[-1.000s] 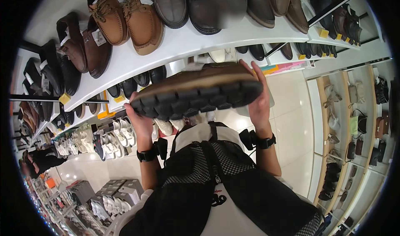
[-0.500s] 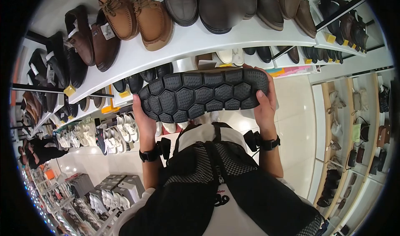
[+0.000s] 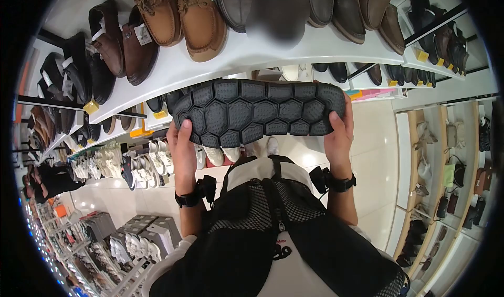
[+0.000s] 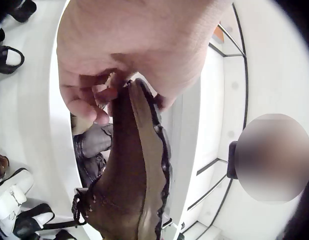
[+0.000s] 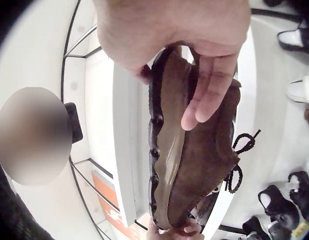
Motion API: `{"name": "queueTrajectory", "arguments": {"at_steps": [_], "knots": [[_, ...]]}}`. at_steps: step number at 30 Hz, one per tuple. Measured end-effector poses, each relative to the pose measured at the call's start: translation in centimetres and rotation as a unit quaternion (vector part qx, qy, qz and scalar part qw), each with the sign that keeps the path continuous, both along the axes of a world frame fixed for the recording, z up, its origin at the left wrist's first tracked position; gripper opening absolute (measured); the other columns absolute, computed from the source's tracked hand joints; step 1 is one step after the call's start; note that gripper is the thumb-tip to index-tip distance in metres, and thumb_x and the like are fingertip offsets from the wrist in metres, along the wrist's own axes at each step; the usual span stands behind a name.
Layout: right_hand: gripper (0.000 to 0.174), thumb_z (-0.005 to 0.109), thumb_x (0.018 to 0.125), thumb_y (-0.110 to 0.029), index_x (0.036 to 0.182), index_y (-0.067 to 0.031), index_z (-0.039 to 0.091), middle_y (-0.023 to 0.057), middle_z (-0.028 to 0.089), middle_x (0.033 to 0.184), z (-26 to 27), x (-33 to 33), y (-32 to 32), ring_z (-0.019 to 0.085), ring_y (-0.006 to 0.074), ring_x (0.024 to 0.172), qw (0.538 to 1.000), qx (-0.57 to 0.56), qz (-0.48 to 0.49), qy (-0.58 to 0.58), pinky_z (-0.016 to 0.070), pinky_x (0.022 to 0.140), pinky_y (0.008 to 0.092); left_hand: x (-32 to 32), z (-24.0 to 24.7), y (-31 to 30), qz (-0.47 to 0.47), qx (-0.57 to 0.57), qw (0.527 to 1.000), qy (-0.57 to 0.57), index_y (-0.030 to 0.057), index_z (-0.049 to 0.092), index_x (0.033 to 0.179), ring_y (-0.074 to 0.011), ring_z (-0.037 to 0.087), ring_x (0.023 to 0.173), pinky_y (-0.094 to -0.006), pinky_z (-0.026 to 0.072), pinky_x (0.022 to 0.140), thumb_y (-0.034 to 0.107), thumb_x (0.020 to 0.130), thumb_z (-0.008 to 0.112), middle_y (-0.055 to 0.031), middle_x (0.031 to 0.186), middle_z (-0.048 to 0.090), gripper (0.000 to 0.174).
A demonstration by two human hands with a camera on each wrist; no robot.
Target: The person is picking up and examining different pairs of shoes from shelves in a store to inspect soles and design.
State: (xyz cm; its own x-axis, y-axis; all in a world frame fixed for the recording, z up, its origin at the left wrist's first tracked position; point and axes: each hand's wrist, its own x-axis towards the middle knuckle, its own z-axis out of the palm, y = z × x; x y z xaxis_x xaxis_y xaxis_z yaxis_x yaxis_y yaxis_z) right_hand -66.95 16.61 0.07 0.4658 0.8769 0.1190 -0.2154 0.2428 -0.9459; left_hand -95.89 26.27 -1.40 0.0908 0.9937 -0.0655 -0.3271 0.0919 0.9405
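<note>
A brown lace-up shoe is held sideways in both hands, its black sole [image 3: 252, 113] of hexagonal lugs facing the head camera. At its left end the left hand [image 3: 184, 152] grips it, thumb against the sole; at the right end the right hand [image 3: 338, 142] does likewise. The left wrist view has the left hand [image 4: 139, 45] pinching one end of the brown upper [image 4: 119, 185], with a tan midsole beside it. From the right wrist, the right hand [image 5: 179, 40] holds the other end, two fingers lying along the brown upper [image 5: 209, 145], dark laces dangling.
Above the held shoe runs a white shelf [image 3: 262, 53] with tan shoes [image 3: 202, 27] and other dark shoes. Side shelves [image 3: 436, 166] with bags stand at the right. Lower left are grey boxes [image 3: 163, 229] and white shoes; a person in black [image 3: 55, 181] is at far left.
The shoe has tipped from a side view until its sole faces the head camera, and both hands turned with it. The left thumb now lies on the sole.
</note>
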Motion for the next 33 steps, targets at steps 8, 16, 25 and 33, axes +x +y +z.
{"name": "queueTrajectory", "arguments": {"at_steps": [8,16,25,33], "knots": [[0.062,0.048,0.089,-0.044,0.134,-0.0031,0.033,0.0239,0.038,0.139,0.1,0.3,0.3,0.040,0.0287,0.128,0.999,0.043,-0.003,-0.031,0.0295,0.108,0.0382,1.3,1.0,0.1,-0.054,0.032,0.998,0.001,-0.0026,0.042,0.133,-0.0174,0.047,0.117,-0.0313,0.0324,0.103,0.023,0.092,0.058,-0.0100,0.128,0.052,0.050],[0.056,0.045,0.092,-0.048,0.128,-0.0065,0.034,0.0212,0.032,0.143,-0.1,0.5,0.2,0.036,0.0262,0.130,0.995,0.100,0.015,0.005,0.0292,0.107,0.0378,2.3,2.5,0.3,-0.095,0.129,0.986,0.054,0.0039,0.030,0.140,-0.0215,0.043,0.122,-0.0362,0.0307,0.106,0.026,0.091,0.058,-0.0103,0.132,0.043,0.060],[0.049,0.043,0.088,-0.038,0.128,-0.0122,0.033,0.0085,0.039,0.134,-0.4,0.6,0.4,0.040,0.0219,0.124,0.992,0.103,-0.064,0.032,0.0350,0.101,0.0388,3.4,3.0,0.4,-0.102,0.118,0.987,0.023,0.0080,0.023,0.144,-0.0258,0.039,0.129,-0.0403,0.0333,0.106,0.007,0.087,0.052,-0.0175,0.143,0.035,0.064],[0.070,0.050,0.069,-0.035,0.130,-0.0088,0.029,0.0122,0.038,0.132,-1.2,0.8,0.0,0.040,0.0262,0.123,0.988,0.154,-0.027,0.013,0.0341,0.102,0.0411,3.6,3.7,1.1,-0.120,0.116,0.986,0.013,0.0089,0.019,0.146,-0.0275,0.044,0.126,-0.0395,0.0358,0.106,0.006,0.087,0.051,-0.0233,0.140,0.039,0.067]]}}
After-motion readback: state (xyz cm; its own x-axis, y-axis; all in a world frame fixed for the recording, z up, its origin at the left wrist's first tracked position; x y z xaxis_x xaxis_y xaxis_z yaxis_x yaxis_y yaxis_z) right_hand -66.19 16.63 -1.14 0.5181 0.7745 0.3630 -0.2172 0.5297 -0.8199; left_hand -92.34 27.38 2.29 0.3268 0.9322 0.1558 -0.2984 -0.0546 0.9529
